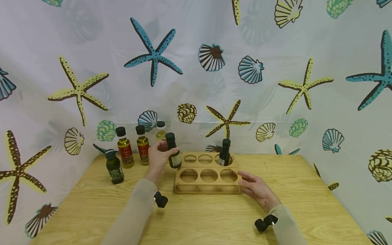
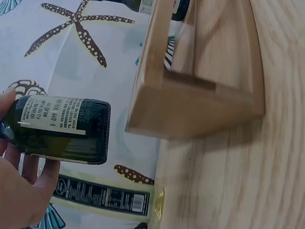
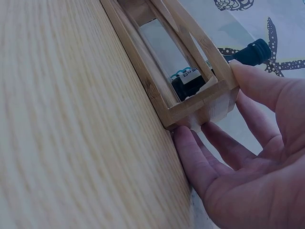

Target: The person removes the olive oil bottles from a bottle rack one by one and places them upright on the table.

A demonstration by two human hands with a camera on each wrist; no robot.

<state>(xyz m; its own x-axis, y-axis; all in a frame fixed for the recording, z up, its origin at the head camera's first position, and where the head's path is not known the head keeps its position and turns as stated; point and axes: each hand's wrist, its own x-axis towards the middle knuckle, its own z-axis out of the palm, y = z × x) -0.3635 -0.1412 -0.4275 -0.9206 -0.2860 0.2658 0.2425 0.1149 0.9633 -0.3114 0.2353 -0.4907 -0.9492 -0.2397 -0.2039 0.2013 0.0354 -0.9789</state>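
My left hand (image 1: 157, 157) grips a small dark green olive oil bottle (image 1: 176, 160) by its upper part. In the head view it is upright, just left of the two-tier wooden bottle rack (image 1: 208, 189). The left wrist view shows the bottle's pale printed label (image 2: 52, 113) and its base apart from the rack's end. My right hand (image 1: 258, 189) touches the rack's right end; in the right wrist view the thumb (image 3: 259, 81) is at its upper corner and fingertips meet the end face. A dark bottle (image 1: 225, 154) stands in the rack's back right hole.
Two red-label oil bottles (image 1: 125, 153), a squat dark green bottle (image 1: 114, 170) and a white-capped bottle of yellow oil (image 1: 160, 132) stand left of the rack. The wooden table (image 1: 199, 221) meets a patterned cloth (image 1: 196, 85) behind and at both sides.
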